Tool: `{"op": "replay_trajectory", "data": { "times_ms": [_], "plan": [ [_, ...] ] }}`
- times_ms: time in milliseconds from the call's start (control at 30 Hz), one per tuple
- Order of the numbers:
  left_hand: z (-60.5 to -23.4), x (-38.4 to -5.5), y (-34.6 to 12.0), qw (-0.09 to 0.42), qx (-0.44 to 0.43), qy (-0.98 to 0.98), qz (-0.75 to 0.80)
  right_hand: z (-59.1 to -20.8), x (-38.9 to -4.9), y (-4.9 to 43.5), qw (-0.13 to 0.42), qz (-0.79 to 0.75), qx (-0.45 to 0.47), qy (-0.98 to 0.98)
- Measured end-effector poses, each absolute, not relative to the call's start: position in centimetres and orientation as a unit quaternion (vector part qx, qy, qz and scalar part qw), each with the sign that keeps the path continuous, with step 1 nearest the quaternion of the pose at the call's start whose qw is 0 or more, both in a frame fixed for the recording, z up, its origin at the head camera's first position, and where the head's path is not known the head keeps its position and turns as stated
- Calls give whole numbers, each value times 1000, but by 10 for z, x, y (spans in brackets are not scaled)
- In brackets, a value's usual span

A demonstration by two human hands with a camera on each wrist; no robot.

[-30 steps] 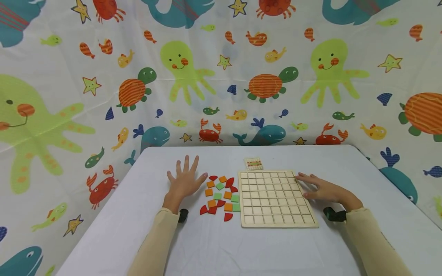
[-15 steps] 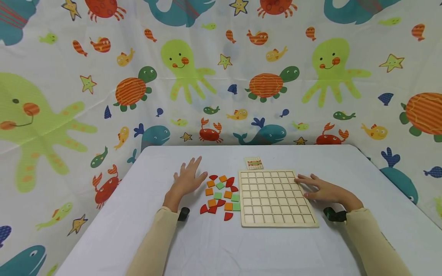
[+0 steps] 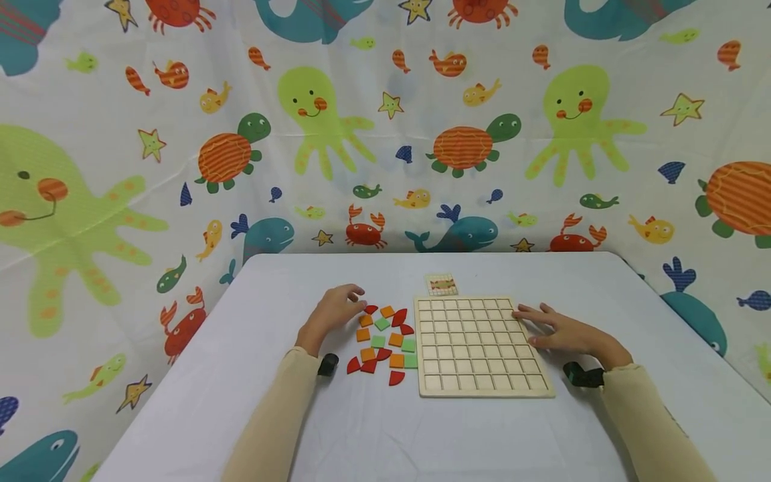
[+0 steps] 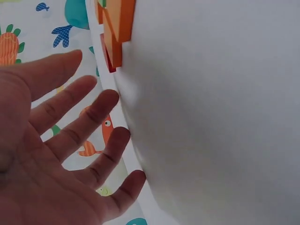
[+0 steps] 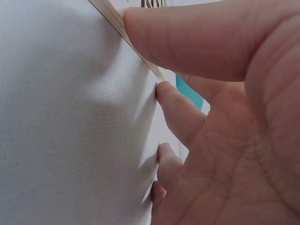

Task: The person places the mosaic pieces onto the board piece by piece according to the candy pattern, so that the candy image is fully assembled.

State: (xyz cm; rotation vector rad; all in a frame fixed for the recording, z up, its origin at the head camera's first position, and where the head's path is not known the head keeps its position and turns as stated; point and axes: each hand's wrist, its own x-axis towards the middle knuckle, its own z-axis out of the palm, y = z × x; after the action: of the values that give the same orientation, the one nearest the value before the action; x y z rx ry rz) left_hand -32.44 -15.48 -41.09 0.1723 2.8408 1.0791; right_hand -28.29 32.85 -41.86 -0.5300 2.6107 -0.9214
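Near red wedge [image 3: 371, 309], left fingers [image 4: 89, 116] apart, against gridded wooden board [image 3: 484, 349], right fingers [image 5: 180, 111] apart

On the far side of the white table [image 3: 361, 428] hangs a big cloth [image 3: 391, 171] with green octopuses [image 3: 308, 94], turtles [image 3: 462, 147] and red crabs [image 3: 364, 234].

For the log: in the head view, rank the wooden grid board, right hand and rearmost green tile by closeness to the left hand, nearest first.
From the left hand:
1. The rearmost green tile, to its right, among the loose pieces.
2. The wooden grid board, right of those pieces.
3. The right hand, at the board's right edge.
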Motion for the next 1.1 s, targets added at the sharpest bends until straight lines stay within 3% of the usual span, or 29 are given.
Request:
{"op": "replay_trajectory", "data": {
  "times_ms": [533, 1100],
  "plan": [
    [-407, -345, -140, 94, 77, 952, 282, -421, -284, 328, 164, -325, -175, 915],
    [-410, -344, -144, 47, 27, 904, 424, -421, -284, 329, 162, -329, -173, 914]
  ]
}}
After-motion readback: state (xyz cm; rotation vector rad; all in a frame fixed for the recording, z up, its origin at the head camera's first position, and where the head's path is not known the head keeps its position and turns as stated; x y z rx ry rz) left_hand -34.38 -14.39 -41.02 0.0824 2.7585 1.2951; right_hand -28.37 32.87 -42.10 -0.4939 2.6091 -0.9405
